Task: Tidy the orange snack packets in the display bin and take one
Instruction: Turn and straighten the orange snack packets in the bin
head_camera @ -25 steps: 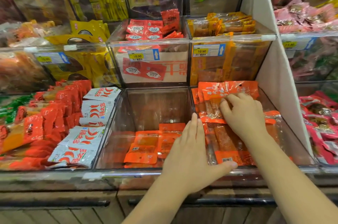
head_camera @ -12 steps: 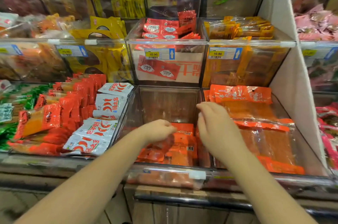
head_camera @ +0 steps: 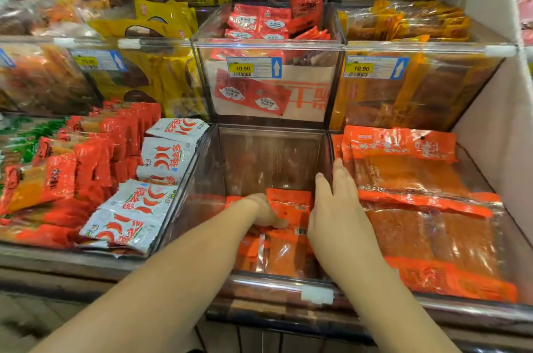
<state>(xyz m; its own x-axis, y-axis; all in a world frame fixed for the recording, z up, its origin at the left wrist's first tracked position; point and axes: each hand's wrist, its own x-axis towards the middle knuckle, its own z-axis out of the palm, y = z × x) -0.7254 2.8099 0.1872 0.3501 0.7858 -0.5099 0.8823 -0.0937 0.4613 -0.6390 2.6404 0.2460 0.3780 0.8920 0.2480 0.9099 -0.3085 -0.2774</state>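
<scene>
White side panel at right, wood-grain cabinet front below, yellow 10.90 price tags above

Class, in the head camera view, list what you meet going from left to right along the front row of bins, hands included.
Red packets → white chilli packets → left hand gripping a small orange packet → right hand → large orange packets → white side panel.

The shelf carries clear bins: the middle bin holds orange packets, with white packets at 9 o'clock.
</scene>
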